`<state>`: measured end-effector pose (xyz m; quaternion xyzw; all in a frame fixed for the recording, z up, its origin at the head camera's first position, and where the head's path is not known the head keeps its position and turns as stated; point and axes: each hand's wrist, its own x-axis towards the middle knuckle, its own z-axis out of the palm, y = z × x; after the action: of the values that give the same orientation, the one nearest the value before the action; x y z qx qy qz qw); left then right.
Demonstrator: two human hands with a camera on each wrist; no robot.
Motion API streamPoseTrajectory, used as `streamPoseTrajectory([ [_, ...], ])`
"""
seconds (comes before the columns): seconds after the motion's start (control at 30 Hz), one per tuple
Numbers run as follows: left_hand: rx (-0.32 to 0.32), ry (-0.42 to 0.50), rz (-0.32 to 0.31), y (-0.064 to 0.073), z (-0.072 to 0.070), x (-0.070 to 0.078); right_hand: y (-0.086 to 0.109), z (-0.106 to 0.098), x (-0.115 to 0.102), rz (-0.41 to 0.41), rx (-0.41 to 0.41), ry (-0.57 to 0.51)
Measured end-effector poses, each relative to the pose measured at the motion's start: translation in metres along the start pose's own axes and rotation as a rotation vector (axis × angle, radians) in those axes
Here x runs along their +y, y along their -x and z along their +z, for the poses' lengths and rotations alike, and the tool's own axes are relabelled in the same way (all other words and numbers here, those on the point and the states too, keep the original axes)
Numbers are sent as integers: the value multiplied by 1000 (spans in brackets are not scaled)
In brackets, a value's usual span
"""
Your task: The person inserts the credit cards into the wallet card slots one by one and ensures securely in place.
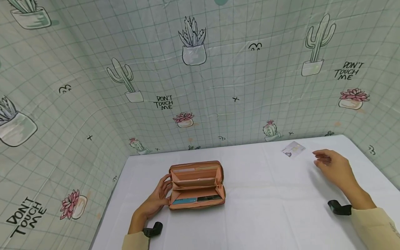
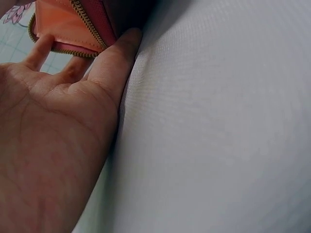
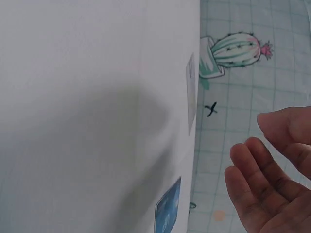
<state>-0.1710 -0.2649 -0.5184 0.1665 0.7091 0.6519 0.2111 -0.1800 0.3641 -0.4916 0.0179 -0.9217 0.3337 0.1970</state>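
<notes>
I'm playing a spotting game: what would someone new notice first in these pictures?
Probably the open brown wallet on the white table, with the left hand at its left end. Next, perhaps, the patterned cloth behind, with its cactuses and "DON'T TOUCH ME". Then the pale card near the table's far edge, beside the right hand.
</notes>
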Motion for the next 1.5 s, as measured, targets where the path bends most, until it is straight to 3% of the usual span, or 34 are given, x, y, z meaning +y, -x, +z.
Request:
streamPoseTrajectory([
  [0.37, -1, -6, 14, 1, 0, 2, 7, -24, 32, 180, -52, 90],
  [0.77, -2, -5, 18, 2, -1, -1, 3, -31, 56, 435, -52, 67],
  [0.97, -1, -14, 12, 3, 0, -1, 0, -28, 71, 427, -161, 69],
  [1.13, 2, -16, 7, 3, 0, -1, -2, -22, 75, 397, -194, 118],
  [1.5, 4, -13, -7, 3, 1, 1, -14, -15, 59, 526, -245, 222],
])
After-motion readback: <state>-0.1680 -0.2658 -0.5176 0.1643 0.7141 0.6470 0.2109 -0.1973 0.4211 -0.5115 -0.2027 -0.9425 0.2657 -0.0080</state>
